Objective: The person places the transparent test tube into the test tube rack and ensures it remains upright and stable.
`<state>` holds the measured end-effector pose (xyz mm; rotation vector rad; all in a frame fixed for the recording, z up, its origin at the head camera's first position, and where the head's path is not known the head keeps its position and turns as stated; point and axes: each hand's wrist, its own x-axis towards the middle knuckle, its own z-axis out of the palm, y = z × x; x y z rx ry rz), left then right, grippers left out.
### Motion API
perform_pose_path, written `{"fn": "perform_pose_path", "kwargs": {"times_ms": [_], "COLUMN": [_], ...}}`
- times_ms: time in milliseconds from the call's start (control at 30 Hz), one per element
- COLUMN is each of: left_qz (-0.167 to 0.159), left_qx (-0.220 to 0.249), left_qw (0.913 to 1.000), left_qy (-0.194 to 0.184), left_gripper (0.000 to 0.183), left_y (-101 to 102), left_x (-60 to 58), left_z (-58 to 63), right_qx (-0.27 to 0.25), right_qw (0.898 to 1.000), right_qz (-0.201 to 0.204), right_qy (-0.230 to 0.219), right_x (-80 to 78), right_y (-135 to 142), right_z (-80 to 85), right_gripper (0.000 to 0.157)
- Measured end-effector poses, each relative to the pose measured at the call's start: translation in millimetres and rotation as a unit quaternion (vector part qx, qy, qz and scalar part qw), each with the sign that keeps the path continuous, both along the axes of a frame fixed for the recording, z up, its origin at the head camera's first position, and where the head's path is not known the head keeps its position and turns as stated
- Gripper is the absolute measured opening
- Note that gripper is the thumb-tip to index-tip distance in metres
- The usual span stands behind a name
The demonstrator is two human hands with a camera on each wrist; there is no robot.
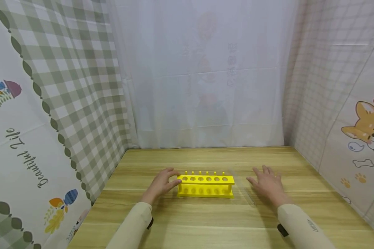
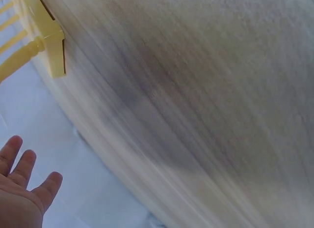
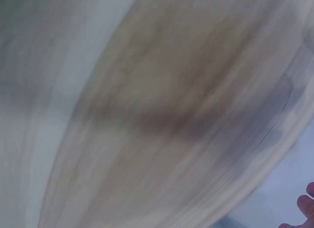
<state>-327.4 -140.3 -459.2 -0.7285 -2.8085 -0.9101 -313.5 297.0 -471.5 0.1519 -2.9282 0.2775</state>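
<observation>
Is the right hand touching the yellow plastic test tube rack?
Apart. The head view shows bare wooden table between the right hand and the yellow plastic test tube rack.

Both wrist views smear the wooden desk [image 2: 196,90] into streaks. The yellow plastic test-tube rack [image 2: 44,46] is cut off at the upper left; the right hand [image 3: 304,211] barely shows at the lower right corner. Something clear and thin beside the rack in the head view is too faint to tell.

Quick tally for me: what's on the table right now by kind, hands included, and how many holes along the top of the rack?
Yellow test tube rack: 1, with 6 holes in its top row
Hands: 2, left hand at the rack's left end, right hand open to the right of the rack
Wooden table: 1
Total: 4
</observation>
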Motion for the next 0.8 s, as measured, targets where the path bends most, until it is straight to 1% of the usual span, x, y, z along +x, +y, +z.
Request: {"fn": "perform_pose_path", "kwargs": {"times_ms": [200,367,433,500,633,800], "left_qz": [0.003,0.007,0.004,0.0,0.0,0.0], "left_qx": [0.016,0.029,0.033,0.037,0.039,0.043], "left_qw": [0.9998,0.9993,0.9992,0.9992,0.9991,0.9989], "left_qy": [-0.011,-0.022,-0.021,-0.018,-0.015,-0.018], "left_gripper": [0.044,0.042,0.042,0.042,0.043,0.043], "left_y": [0.9,1.8,1.8,1.7,1.3,1.0], "left_x": [1.9,2.3,2.1,1.9,1.9,2.7], "left_z": [-1.7,-5.1,-6.4,-7.3,-8.1,-7.4], "right_qx": [-0.03,-0.083,-0.105,-0.115,-0.118,-0.117], "right_qw": [1.0,0.996,0.994,0.992,0.991,0.991], "right_qz": [0.003,0.004,0.002,0.0,-0.005,-0.008], "right_qy": [-0.005,-0.025,-0.036,-0.046,-0.06,-0.069], "right_x": [-2.9,-5.4,-6.6,-7.7,-10.0,-9.1], "right_y": [-14.7,-25.9,-29.3,-32.8,-39.1,-46.4], "right_z": [3.1,1.1,0.1,-0.1,1.5,1.8], "right_gripper": [0.064,0.057,0.056,0.056,0.056,0.054]}}
